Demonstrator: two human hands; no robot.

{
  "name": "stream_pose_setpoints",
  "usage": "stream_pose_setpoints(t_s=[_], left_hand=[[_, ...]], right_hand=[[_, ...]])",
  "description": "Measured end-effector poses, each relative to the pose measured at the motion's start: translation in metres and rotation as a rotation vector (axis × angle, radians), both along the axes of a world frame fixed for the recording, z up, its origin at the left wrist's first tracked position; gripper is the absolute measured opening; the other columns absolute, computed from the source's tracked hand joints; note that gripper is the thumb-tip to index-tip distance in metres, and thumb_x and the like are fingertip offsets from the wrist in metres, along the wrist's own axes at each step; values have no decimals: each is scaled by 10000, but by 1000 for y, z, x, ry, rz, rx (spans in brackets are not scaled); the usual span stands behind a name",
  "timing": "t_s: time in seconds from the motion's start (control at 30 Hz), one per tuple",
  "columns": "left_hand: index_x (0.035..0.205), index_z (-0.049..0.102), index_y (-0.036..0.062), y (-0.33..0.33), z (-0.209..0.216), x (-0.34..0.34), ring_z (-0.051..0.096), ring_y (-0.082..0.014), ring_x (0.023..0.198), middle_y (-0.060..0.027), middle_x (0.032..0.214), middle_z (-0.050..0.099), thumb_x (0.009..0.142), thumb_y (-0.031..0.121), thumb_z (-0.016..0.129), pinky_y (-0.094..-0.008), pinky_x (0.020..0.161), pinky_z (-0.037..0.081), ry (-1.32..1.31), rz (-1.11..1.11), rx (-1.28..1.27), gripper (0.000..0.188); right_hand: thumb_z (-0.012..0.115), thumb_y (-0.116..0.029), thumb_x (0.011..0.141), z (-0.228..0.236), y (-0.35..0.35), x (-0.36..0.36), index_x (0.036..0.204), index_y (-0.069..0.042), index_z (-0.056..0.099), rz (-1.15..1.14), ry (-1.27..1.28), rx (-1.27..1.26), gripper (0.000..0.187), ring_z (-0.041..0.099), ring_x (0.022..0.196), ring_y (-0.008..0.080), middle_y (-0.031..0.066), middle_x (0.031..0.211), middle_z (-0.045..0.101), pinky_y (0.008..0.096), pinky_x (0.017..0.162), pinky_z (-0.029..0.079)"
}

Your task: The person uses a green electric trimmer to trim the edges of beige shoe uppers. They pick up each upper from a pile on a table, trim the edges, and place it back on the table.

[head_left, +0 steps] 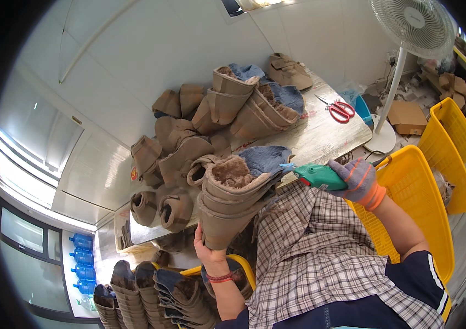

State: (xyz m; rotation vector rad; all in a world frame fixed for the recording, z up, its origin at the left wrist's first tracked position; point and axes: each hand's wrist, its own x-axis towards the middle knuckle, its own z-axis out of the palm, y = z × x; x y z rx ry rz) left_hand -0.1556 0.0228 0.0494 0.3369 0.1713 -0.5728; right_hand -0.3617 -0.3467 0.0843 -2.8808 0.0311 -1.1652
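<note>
My left hand (pixel 209 250), bare with a red cord at the wrist, grips a nested stack of brown shoe uppers (pixel 230 214) from below. Brown fleece and a blue-grey lining (pixel 266 159) show in the top one. In a grey glove with orange stripes, my right hand (pixel 359 180) is wrapped round a green handheld power tool (pixel 320 176) with a red part on its side. The tool's pale blue tip (pixel 287 165) is at the right edge of the top upper's lining; whether it touches cannot be made out.
More uppers (pixel 183 142) are heaped on the table (pixel 348 137) ahead, near red-handled scissors (pixel 341 111). Yellow baskets (pixel 408 181) and a white standing fan (pixel 398 82) stand at right. Stacked uppers (pixel 131 290) and blue water bottles (pixel 83 257) are at lower left.
</note>
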Motion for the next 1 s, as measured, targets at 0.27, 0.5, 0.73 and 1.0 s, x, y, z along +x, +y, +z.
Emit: stream_pose_setpoints(t_s=[0.27,0.5,0.73,1.0], left_hand=[[1274,516,3,-14,2,-4,495,-355,1215,-190,1305,534,981,192,357,-525,1041,378,46,-40,-30,383],[1269,521,7,-23,7,-6,496,-344,1216,-179,1313,531,979,205,406,-522,1037,380,21,-83,-80,370],[1307,494,40,-36,19,-23,472,-322,1240,-130,1347,511,967,235,476,-528,1058,340,-111,-6,19,392],[1343,455,45,-39,23,-46,501,-306,1204,-113,1335,513,875,129,625,-503,1043,377,-392,101,112,504]], right_hand=[[806,-449,609,5,6,0,1120,-85,631,64,14,38,652,510,532,199,11,600,522,334,535,426],[811,-441,599,15,9,0,1112,-102,637,89,5,1,639,516,531,188,7,599,518,321,529,429],[814,-429,616,17,25,3,1089,-82,641,145,-53,73,612,505,493,187,5,566,507,319,494,418],[833,-367,620,29,55,1,1058,-55,649,164,-13,357,568,599,577,258,84,701,641,340,547,480]])
